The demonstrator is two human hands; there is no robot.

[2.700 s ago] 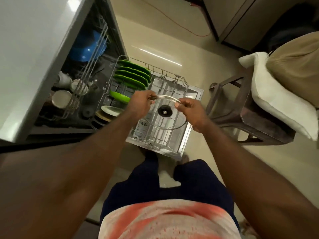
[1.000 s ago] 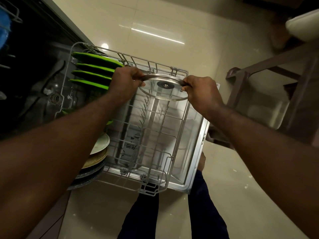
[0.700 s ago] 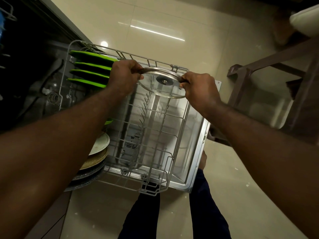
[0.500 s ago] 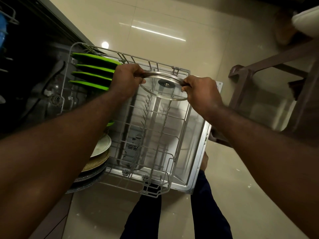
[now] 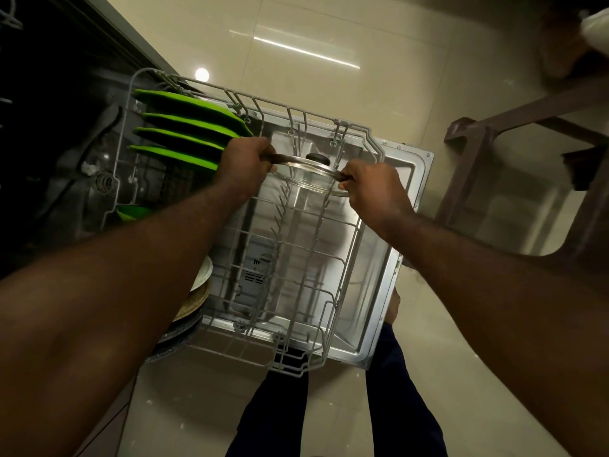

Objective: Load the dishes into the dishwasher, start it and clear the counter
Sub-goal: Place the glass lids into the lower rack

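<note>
Head view: I'm seeing the left grip (image 5: 245,164) curling around the left edge of the glass lid (image 5: 304,174), and the right grip (image 5: 372,189) pinching its right edge. The lid is hanging tilted over the far part of the lower rack (image 5: 346,255), its black knob (image 5: 318,158) pointing away from me. Green plates (image 5: 184,135) are standing upright in the rack's far-left slots. The rack is sitting out over the open dishwasher door (image 5: 410,179).
</note>
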